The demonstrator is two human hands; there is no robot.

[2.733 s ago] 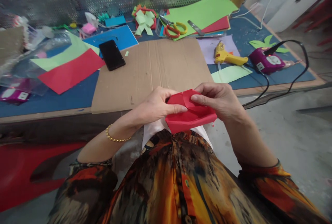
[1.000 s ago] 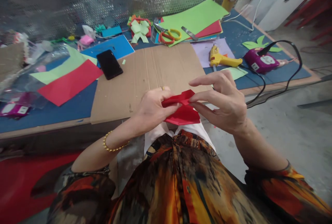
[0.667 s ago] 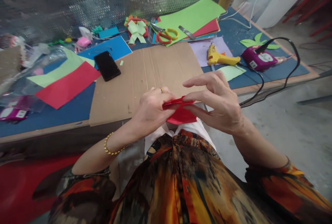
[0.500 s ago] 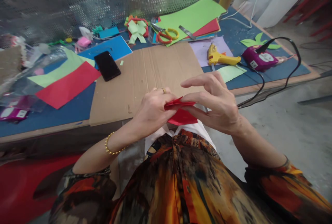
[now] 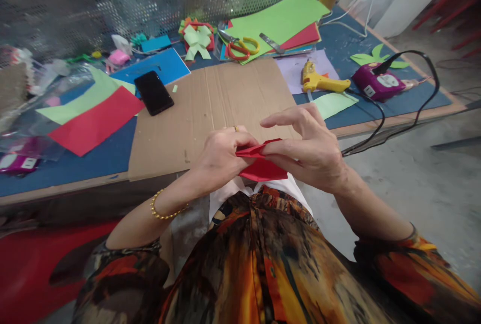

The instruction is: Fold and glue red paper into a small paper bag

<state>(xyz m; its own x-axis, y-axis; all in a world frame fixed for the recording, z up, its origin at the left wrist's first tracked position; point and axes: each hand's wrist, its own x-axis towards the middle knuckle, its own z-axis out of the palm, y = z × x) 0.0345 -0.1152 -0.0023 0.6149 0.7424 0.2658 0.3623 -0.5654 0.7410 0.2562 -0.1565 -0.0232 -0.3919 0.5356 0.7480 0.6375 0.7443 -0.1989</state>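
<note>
A folded piece of red paper (image 5: pixel 264 169) is held between both hands, over my lap at the near edge of the table. My left hand (image 5: pixel 224 156) pinches its left end, a ring and a bead bracelet showing on that side. On the right end, my right hand (image 5: pixel 310 148) grips the paper between thumb and a finger, with the index finger raised off it. Beyond the hands lies a brown cardboard sheet (image 5: pixel 221 98), with a black phone (image 5: pixel 154 92) on its left edge.
Yellow glue gun (image 5: pixel 323 82) and purple power box (image 5: pixel 378 82) with a black cable sit at the right. Orange-and-yellow scissors (image 5: pixel 242 48) rest by green sheets (image 5: pixel 278 18). Red paper strip (image 5: pixel 95 121) and blue sheet (image 5: pixel 154 71) lie left. A paper bow (image 5: pixel 198 42) stands behind.
The red paper's upper folds look slightly more spread between the fingers. Both hands keep nearly the same place and hold, and the view has shifted a little.
</note>
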